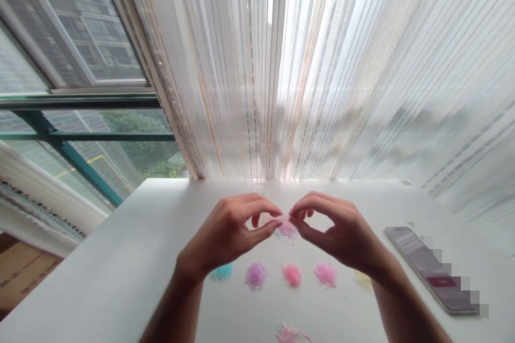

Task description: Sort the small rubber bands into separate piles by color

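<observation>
My left hand (237,225) and my right hand (332,220) meet fingertip to fingertip above the white table. Each is closed in a pinch of thumb and forefinger. A thin pale band (285,216), very small in view, seems to stretch between the two pinches. Just behind and below the fingertips lies a mixed pastel pile (287,229) of small bands, partly covered by my hands. Nearer me runs a row of small piles sorted by colour: blue (222,272), purple (256,275), coral pink (292,275), pink (325,275) and yellow (363,279). My forearms partly hide the end piles.
Another mixed pile of bands (292,333) sits at the bottom edge of the view. A phone (430,270) lies on the right of the white table (116,257). Striped curtains (249,91) hang behind, beside an open window (88,53). A cardboard box (24,273) stands low at left.
</observation>
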Available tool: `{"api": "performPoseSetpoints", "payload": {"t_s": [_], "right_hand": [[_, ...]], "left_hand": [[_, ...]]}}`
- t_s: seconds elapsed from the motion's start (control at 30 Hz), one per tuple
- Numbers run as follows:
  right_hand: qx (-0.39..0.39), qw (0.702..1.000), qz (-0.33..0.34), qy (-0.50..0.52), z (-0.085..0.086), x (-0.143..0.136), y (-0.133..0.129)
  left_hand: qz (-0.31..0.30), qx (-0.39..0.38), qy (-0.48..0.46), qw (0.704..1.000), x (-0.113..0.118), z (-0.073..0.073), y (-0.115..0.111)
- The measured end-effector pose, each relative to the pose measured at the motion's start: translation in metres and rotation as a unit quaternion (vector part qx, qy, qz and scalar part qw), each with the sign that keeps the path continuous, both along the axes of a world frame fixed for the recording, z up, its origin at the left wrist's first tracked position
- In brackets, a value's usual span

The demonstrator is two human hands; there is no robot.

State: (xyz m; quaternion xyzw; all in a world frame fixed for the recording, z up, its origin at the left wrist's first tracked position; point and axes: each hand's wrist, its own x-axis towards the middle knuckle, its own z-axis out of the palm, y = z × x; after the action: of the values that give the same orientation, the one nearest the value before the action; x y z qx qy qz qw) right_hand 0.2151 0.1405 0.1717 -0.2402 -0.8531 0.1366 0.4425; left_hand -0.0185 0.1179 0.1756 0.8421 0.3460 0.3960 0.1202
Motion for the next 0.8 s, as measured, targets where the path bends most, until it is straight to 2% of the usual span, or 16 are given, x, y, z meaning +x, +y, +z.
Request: {"api": "performPoseSetpoints", "payload": {"t_s": [0.2,0.3,0.37,0.47,0.57,0.67,0.73,0.8], "right_hand": [[-0.015,1.000,0.014,-0.005,-0.003,-0.001,0.001],[-0.039,0.998,0.022,-0.047,-0.004,0.001,0.001],[-0.069,0.993,0.035,-0.093,-0.005,0.002,0.002],[-0.113,0.982,0.039,-0.147,-0.007,0.004,0.002],[-0.138,0.974,0.022,-0.177,-0.007,0.006,0.002],[-0.156,0.968,0.011,-0.197,-0.006,0.009,0.003],[-0.161,0.965,0.008,-0.204,-0.005,0.011,0.004],[-0.165,0.965,0.007,-0.204,-0.005,0.012,0.005]], "left_hand": [[0.009,0.002,0.012,1.000,0.001,0.005,-0.003],[0.028,-0.009,0.025,0.999,-0.001,0.006,-0.012],[0.038,-0.038,0.038,0.998,-0.006,0.001,-0.021],[0.094,-0.112,0.058,0.988,-0.021,-0.020,-0.033],[0.176,-0.203,0.094,0.959,-0.043,-0.053,-0.043],[0.238,-0.247,0.132,0.930,-0.062,-0.084,-0.050],[0.260,-0.263,0.149,0.917,-0.069,-0.098,-0.055],[0.273,-0.270,0.161,0.909,-0.072,-0.104,-0.058]]}}
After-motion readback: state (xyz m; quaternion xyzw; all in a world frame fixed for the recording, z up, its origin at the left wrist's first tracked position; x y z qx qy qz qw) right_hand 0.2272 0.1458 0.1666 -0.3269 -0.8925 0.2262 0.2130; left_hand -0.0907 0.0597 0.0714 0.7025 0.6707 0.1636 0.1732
